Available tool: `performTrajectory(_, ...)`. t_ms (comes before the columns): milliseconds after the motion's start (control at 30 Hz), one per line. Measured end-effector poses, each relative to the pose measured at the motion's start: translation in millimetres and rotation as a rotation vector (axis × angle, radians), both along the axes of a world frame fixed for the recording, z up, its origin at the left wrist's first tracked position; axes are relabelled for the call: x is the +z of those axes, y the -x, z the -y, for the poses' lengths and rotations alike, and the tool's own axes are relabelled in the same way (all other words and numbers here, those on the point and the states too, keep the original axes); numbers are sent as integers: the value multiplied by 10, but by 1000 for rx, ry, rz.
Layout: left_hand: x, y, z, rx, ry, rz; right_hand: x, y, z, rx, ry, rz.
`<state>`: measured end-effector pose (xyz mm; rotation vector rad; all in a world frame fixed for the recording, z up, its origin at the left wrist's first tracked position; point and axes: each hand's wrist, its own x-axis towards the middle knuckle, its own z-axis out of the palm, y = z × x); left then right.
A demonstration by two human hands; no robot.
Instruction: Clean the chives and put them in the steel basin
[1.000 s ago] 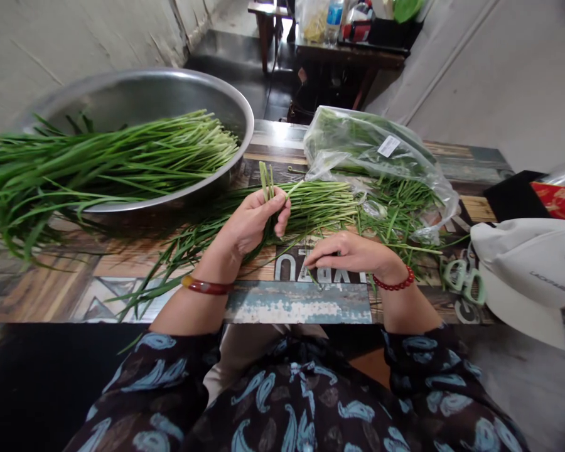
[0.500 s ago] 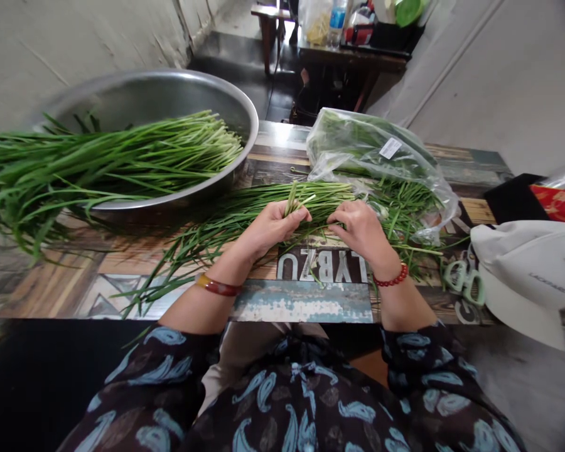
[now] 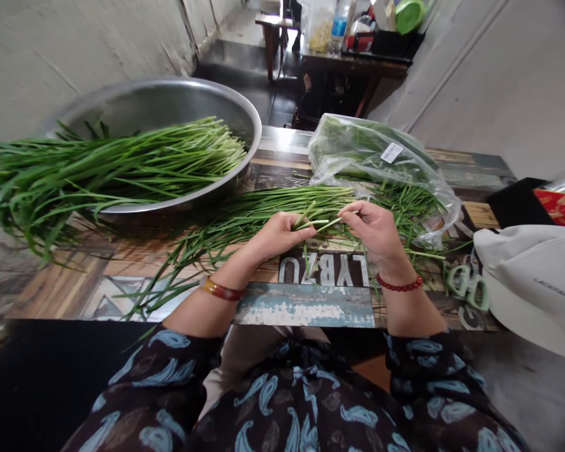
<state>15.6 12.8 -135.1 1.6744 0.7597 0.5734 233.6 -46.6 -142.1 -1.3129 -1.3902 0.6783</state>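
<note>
My left hand is closed around a few garlic chives, their pale cut ends sticking out past the thumb. Fingertips of my right hand pinch the end of one of these stems, which spans the gap between both hands. Just behind them lies a loose pile of chives on the table, leaves trailing to the left. To the right of the pile, a clear plastic bag with a white label contains more greens. Loose green scraps lie by the bag's mouth.
A large steel basin at the left holds a thick bundle of chives overhanging its rim. Light green-handled scissors and a white cap sit on the right. Farther back is another table with a bottle.
My right hand has turned and now pinches a stem end from the left hand's chives. The held stems have tilted from upright toward the right.
</note>
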Motion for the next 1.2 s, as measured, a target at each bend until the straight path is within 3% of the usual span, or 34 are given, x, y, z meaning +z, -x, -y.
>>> performTrajectory(167,-20,13,-33,55,-47,-74,62,-159,-17,-102,-64,-361)
performTrajectory(300,13,9,-19,237,98,91,125,-124,30,31,53,-374)
performTrajectory(367,32,10,-9,232,227,165,101,-22,43,117,125,-356)
performTrajectory(467,57,12,10,102,305,163,10,136,35,157,162,-293)
performTrajectory(600,78,2,50,-34,297,114,-76,213,10,65,111,-158)
performTrajectory(800,41,-13,53,55,290,148,15,163,18,2,-119,270)
performTrajectory(900,34,-21,44,66,284,139,32,190,29,-15,-177,343)
performTrajectory(1067,39,-27,42,48,266,117,-90,259,-13,-94,7,92)
performTrajectory(1200,31,-8,40,47,269,102,-186,156,-88,-211,-4,-174)
